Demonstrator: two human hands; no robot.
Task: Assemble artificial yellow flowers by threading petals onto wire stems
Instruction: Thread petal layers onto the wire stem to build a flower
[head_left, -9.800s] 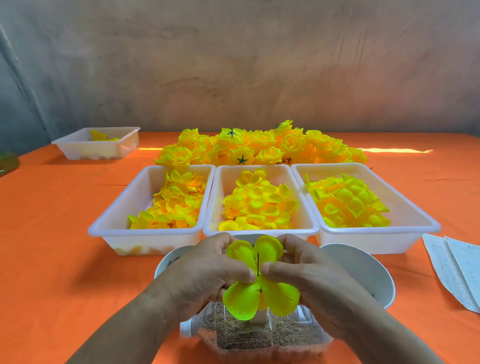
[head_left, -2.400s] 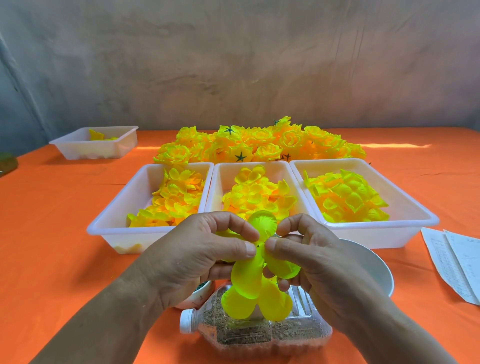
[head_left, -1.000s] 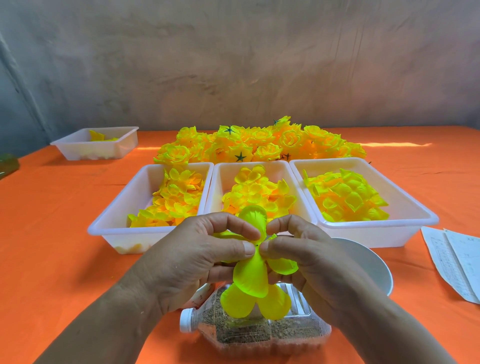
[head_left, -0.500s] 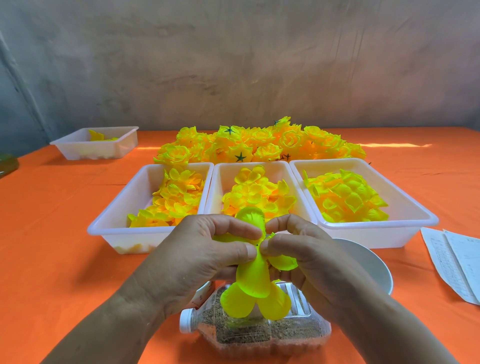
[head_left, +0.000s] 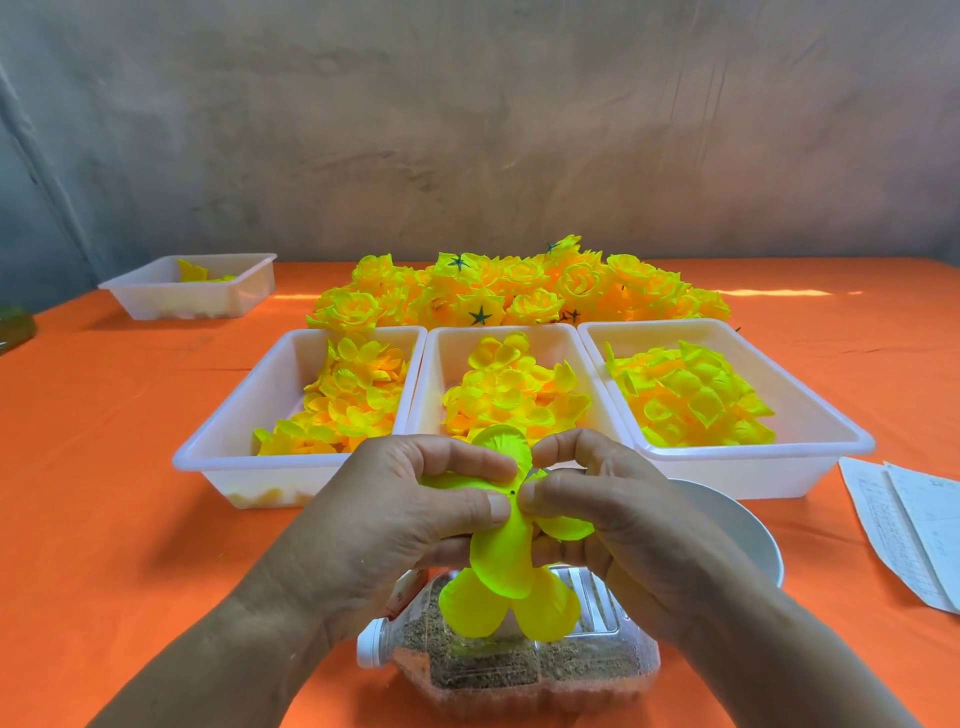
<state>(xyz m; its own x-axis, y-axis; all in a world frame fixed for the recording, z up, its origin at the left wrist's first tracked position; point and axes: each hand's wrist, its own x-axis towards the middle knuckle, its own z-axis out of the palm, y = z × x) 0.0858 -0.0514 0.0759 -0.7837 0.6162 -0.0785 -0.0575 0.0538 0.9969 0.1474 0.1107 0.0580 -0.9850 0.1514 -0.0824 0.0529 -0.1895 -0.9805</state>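
Fingers of the left hand and right hand pinch a yellow petal layer at its centre, thumb tips close either side of the dark wire tip poking through, above the sand-filled bottle on the bench. I would press evenly beside the hole, sliding it down onto the lower petals without bending the wire.

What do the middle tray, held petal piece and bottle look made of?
Middle tray: translucent white plastic, glossy; light glows through its walls. Petal piece: thin matte fabric, probably synthetic; it bends softly. Bottle: clear plastic; brown granules show through.
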